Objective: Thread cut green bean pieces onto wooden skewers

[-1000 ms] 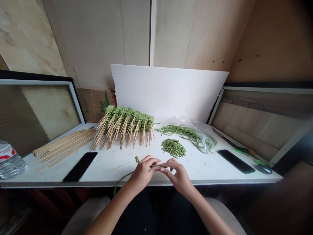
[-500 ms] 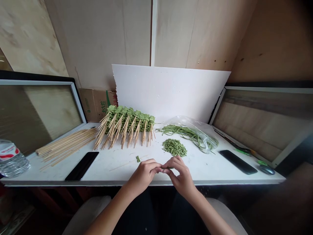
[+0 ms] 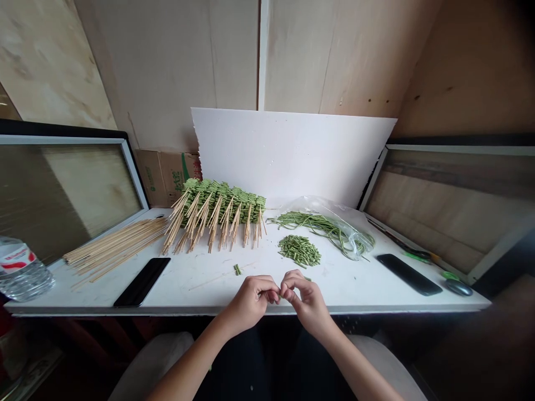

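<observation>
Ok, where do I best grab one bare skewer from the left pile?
Probably at its near left end, coming from the front: the bare skewers fan apart there, while their far ends lie close to the bean skewers.

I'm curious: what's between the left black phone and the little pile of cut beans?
Head view: one stray bean piece and a lone thin stick.

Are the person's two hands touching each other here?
Touching. The head view shows the left hand and right hand with fingertips pressed together, no gap between them, above the table's near edge.
</observation>
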Action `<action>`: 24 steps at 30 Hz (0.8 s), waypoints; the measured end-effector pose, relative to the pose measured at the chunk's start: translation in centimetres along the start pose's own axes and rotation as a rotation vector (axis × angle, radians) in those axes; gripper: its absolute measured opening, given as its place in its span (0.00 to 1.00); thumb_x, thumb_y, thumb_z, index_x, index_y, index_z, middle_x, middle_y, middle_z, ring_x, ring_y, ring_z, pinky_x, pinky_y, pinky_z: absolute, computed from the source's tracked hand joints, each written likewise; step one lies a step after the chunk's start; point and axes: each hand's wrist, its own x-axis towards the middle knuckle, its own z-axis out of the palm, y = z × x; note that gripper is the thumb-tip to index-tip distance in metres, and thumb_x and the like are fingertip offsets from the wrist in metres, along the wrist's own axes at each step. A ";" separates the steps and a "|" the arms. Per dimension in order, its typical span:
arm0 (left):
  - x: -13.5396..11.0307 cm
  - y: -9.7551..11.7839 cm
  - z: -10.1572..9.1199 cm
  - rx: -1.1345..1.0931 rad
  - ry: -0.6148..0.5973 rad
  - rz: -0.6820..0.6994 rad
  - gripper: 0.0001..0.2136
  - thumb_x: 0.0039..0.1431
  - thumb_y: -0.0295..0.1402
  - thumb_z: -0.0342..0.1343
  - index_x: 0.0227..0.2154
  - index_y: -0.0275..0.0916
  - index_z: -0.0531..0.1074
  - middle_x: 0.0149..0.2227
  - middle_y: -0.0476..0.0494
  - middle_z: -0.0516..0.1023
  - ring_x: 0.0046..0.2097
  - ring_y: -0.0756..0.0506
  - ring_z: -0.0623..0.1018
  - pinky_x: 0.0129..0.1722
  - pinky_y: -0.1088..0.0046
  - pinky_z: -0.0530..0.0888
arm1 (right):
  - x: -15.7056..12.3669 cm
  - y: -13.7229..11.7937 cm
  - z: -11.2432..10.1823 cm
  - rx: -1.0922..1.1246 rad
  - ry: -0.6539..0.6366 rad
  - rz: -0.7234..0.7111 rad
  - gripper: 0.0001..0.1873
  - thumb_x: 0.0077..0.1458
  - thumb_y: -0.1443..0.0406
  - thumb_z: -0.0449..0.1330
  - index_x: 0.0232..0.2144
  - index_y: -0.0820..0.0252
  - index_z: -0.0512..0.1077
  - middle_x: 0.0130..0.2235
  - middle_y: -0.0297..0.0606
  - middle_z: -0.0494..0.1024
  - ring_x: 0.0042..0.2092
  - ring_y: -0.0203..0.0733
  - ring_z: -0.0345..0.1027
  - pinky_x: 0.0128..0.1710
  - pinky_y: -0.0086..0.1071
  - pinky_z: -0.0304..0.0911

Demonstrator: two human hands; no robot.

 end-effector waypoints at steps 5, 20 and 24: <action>0.5 -0.5 -0.8 0.049 0.043 -0.076 0.13 0.70 0.30 0.52 0.33 0.36 0.80 0.33 0.43 0.78 0.35 0.47 0.76 0.38 0.72 0.72 | 1.0 2.5 -2.7 -0.224 0.161 0.039 0.17 0.62 0.48 0.63 0.36 0.52 0.83 0.35 0.42 0.81 0.42 0.52 0.69 0.45 0.44 0.65; 0.6 -1.1 -0.7 0.023 0.151 -0.169 0.11 0.68 0.34 0.57 0.48 0.38 0.81 0.40 0.42 0.78 0.29 0.50 0.76 0.34 0.70 0.75 | 0.9 5.5 -3.4 -0.439 0.118 0.024 0.19 0.68 0.51 0.56 0.42 0.53 0.83 0.42 0.45 0.82 0.47 0.56 0.69 0.49 0.51 0.65; 0.7 -0.4 -0.3 -0.094 0.165 -0.209 0.12 0.64 0.34 0.62 0.49 0.37 0.77 0.34 0.46 0.78 0.30 0.48 0.79 0.34 0.69 0.77 | 0.7 2.0 -1.8 -0.123 -0.032 0.063 0.17 0.65 0.51 0.62 0.48 0.51 0.81 0.40 0.41 0.83 0.42 0.49 0.72 0.41 0.41 0.69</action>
